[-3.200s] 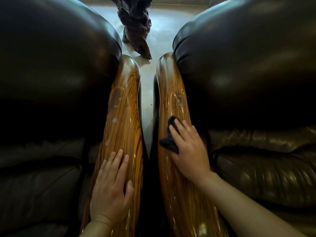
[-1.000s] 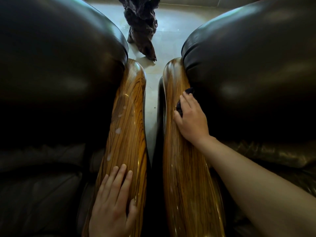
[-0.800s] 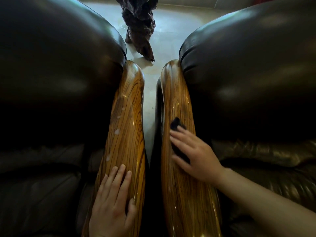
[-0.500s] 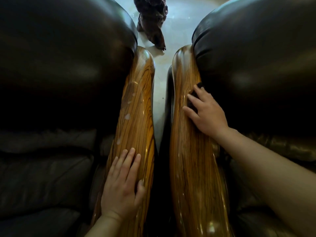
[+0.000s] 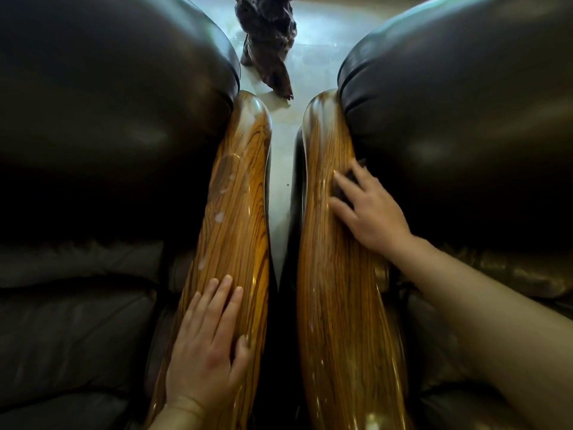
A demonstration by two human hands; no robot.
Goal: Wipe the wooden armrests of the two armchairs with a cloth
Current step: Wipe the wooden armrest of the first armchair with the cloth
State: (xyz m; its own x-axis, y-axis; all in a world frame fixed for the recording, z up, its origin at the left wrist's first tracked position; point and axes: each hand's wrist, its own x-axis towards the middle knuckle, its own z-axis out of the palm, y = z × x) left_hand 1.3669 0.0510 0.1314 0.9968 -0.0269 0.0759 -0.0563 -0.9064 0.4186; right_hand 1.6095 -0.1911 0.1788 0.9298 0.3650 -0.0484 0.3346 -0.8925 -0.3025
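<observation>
Two glossy striped wooden armrests run side by side away from me. On the right armrest [image 5: 338,290], my right hand [image 5: 369,209] presses a dark cloth [image 5: 347,181] against the inner side of the wood; only a small dark patch shows between the fingers. My left hand [image 5: 207,342] lies flat on the near part of the left armrest [image 5: 238,187], fingers together, holding nothing. Whitish droplets and a wet smear mark the left armrest farther up.
Dark leather cushions of the left armchair [image 5: 102,125] and the right armchair [image 5: 465,119] bulge over both armrests. A narrow gap with pale floor [image 5: 280,181] separates the chairs. A dark gnarled wooden piece [image 5: 269,41] stands on the floor beyond.
My right hand has rubbed the cloth back and forth along the right armrest, and now sits slightly nearer than half a second ago. My left hand has stayed resting on the left armrest.
</observation>
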